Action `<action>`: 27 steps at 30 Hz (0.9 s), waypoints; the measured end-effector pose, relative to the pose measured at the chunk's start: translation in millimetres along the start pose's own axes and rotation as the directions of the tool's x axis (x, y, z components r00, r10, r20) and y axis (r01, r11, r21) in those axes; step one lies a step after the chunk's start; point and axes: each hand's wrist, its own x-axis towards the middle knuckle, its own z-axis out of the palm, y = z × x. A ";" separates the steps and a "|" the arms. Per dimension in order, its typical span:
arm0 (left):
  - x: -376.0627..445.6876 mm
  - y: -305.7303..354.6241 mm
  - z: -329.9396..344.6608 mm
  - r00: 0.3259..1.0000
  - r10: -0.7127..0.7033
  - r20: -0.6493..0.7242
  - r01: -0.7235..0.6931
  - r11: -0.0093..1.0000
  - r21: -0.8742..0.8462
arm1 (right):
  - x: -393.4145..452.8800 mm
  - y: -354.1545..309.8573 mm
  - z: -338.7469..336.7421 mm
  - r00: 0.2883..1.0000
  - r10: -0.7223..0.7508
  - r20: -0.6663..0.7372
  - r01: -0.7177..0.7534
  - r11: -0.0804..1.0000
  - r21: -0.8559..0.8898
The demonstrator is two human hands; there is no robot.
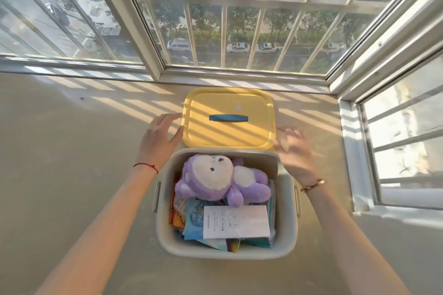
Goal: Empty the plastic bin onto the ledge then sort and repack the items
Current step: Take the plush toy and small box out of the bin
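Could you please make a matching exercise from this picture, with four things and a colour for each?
Things:
1. lid
2. lid handle
3. plush toy
4. wrist string

Colours:
A. red
B. purple and white
C. yellow
D. blue

Pairs: 1-C, 2-D, 3-B, 4-A

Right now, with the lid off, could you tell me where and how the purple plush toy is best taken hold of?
I would take the purple plush toy by its round head, coming straight down from above. It lies on top of the other items in the bin, head toward the left wall, so nothing covers it; the soft head should give fingers the fullest grip. Both hands are free beside the yellow lid.
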 end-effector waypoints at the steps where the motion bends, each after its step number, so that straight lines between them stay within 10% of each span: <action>1: -13.1 7.7 -4.9 1.000 0.002 0.007 -0.002 1.000 0.006 | -14.8 -5.8 -2.4 1.000 -0.028 -0.004 0.028 0.999 0.017; 9: -111.7 39.2 -5.3 0.985 -0.170 -0.042 0.170 0.985 0.011 | -119.5 -21.1 -8.6 0.997 -0.072 -0.012 0.072 0.996 0.049; 18: -154.2 74.9 36.0 0.805 -0.577 0.135 0.591 0.800 -0.104 | -172.6 -20.1 -3.1 1.000 0.031 -0.003 -0.031 0.997 0.069; 27: -135.5 97.7 62.3 0.740 -0.653 0.162 0.656 0.644 -0.394 | -192.4 -16.5 10.0 0.999 0.039 0.032 -0.041 0.997 0.063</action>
